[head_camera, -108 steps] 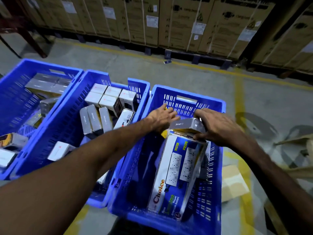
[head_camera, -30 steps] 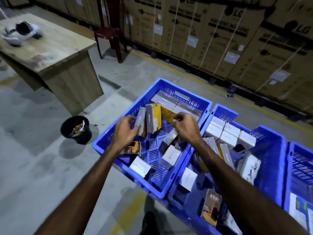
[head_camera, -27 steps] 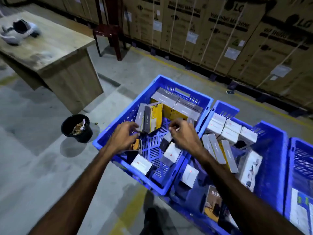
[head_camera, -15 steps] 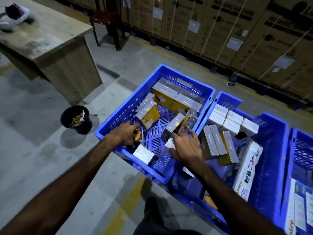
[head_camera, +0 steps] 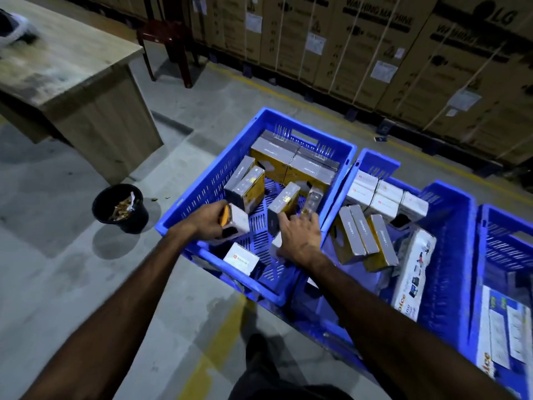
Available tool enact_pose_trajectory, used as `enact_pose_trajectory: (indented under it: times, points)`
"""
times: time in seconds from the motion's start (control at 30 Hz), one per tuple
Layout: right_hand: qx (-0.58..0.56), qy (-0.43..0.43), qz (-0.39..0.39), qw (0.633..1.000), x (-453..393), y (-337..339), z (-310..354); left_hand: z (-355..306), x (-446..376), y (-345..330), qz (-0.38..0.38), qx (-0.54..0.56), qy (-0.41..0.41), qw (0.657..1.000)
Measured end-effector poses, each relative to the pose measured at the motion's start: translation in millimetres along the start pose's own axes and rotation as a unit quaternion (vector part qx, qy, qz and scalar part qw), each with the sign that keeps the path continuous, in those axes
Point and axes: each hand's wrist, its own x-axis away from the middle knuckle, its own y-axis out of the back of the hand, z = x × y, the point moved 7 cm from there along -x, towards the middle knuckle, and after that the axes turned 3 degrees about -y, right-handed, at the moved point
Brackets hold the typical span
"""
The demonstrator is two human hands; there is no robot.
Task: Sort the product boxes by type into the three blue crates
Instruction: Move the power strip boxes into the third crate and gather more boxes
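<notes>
Stacked brown cartons [head_camera: 375, 47] are seen across the top of the frame, a wooden table [head_camera: 72, 79] fills the upper left, and three blue crates are ranged on the floor from the centre to the right edge: the left crate [head_camera: 202, 203], the middle crate [head_camera: 450, 241] and the right crate [head_camera: 490, 226], each holding product boxes. In the left crate a yellow-and-grey box [head_camera: 235, 222] is gripped by the left hand [head_camera: 207, 223], while the right hand [head_camera: 300, 238] is spread with loosely extended fingers over a grey-and-yellow box [head_camera: 284, 202] and a white box [head_camera: 277, 243] beneath the palm. A white box with a red logo [head_camera: 240, 258] lies at the crate's near wall, and a small black bucket [head_camera: 119, 207] stands to the left of it.
</notes>
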Motion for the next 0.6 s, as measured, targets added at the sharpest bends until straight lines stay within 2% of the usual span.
enact_pose_trajectory:
  times: [0.07, 0.13, 0.2, 0.27, 0.33, 0.4, 0.47, 0.6]
  points:
    - [-0.057, 0.009, -0.026, 0.998, 2.5, 8.3, -3.8, -1.2, 13.7, 10.1, -0.03, 0.185, 0.002, 0.982]
    - [-0.166, 0.011, -0.044, 0.985, 6.9, 22.0, -13.9, -7.4, 29.7, 20.4, -0.06, 0.377, 0.006, 0.924]
    - [-0.288, -0.01, -0.046, 0.957, 13.3, 37.7, -31.0, -17.1, 43.5, 26.6, -0.078, 0.522, 0.008, 0.849]
    - [-0.408, -0.051, -0.033, 0.911, 18.6, 46.5, -52.7, -27.5, 53.0, 30.6, -0.083, 0.604, 0.01, 0.792]
    - [-0.54, -0.092, -0.017, 0.837, 28.2, 47.6, -72.2, -34.5, 57.7, 31.0, -0.08, 0.641, 0.007, 0.764]
    - [-0.625, -0.122, -0.017, 0.771, 40.8, 42.9, -91.5, -42.8, 58.7, 29.1, -0.073, 0.65, 0.002, 0.756]
    - [-0.663, -0.146, -0.02, 0.734, 58.0, 35.2, -113.5, -58.7, 56.0, 26.4, -0.064, 0.637, -0.001, 0.768]
    - [-0.709, -0.189, -0.037, 0.679, 98.3, 14.0, -174.4, -112.1, 46.0, 13.4, -0.035, 0.573, -0.03, 0.818]
